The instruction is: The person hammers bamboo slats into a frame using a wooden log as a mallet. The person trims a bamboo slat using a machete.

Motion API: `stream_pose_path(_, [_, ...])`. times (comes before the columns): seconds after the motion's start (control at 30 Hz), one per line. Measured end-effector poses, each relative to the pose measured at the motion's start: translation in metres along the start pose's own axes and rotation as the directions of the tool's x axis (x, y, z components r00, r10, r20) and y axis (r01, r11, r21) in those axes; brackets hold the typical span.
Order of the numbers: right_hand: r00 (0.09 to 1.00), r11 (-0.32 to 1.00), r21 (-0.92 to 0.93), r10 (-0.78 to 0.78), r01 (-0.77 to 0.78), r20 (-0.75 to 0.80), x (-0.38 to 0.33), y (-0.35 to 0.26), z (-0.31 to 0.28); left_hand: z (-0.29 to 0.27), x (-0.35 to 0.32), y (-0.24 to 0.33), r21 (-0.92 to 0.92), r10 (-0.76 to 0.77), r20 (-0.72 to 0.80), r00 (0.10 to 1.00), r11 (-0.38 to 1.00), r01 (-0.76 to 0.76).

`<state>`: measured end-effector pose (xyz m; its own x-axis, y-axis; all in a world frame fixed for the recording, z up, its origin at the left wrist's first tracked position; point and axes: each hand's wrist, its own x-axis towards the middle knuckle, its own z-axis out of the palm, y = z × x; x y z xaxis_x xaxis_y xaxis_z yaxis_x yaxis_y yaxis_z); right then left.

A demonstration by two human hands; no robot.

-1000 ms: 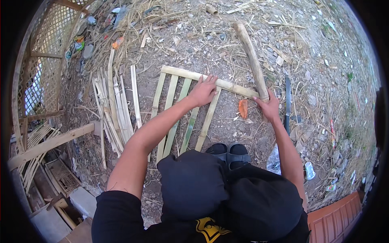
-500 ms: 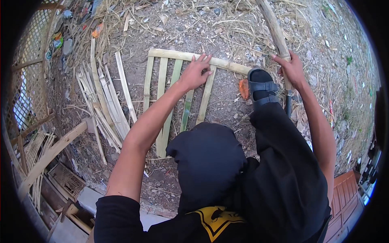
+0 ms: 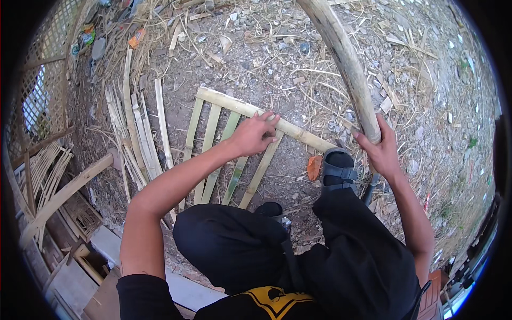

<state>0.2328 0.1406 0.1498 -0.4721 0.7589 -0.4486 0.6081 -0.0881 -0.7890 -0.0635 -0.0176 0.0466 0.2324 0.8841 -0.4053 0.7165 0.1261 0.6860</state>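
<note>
A bamboo frame [image 3: 300, 133] lies on the ground, a pale rail with several flat slats running from it toward me. My left hand [image 3: 255, 136] rests on that rail where a slat meets it, its fingers bent over the edge. The rail's right end reaches my sandalled right foot [image 3: 339, 169]. In my right hand [image 3: 382, 152] is a thick wooden pole [image 3: 346, 64], gripped near its lower end, its upper part leaning away to the left and out of view. Just below that hand a dark rod-like piece [image 3: 369, 189] shows, partly hidden by my leg.
Split bamboo strips [image 3: 140, 136] lie in a loose bundle on the left. An orange scrap [image 3: 314, 167] is beside my foot. A wooden plank [image 3: 66, 200] slants by a lattice panel [image 3: 45, 85] at far left. Shavings and stones litter the ground.
My right hand has raised the pole, which now looks larger and nearer. The view has shifted and my left knee has moved left, uncovering my other foot. My left hand stays on the rail.
</note>
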Motion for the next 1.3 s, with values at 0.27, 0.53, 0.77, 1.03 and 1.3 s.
stream_pose_path(0.27, [0.948,0.993,-0.003,0.112,-0.116,0.298,0.020,0.023,0.008,0.008,0.002,0.021,-0.090,-0.198,-0.098,0.975,0.978,0.189])
stream_pose_path(0.53, [0.967,0.987,0.139,0.040,-0.076,0.250,0.030,0.057,0.039,0.056,0.008,0.029,-0.383,-0.347,-0.585,0.733,0.915,0.128])
stream_pose_path(0.77, [0.971,0.967,-0.241,-0.024,0.083,0.240,0.011,0.050,0.060,0.075,0.013,0.024,-0.463,-0.415,-0.663,0.623,0.881,0.094])
stream_pose_path(1.03, [0.957,0.892,-0.386,-0.141,0.234,0.254,0.004,0.058,0.072,0.074,0.016,0.024,-0.465,-0.402,-0.678,0.615,0.883,0.066])
stream_pose_path(1.3, [0.955,0.826,-0.539,0.001,0.166,0.295,0.008,0.043,0.056,0.103,0.024,0.030,-0.445,-0.349,-0.759,0.550,0.894,-0.048])
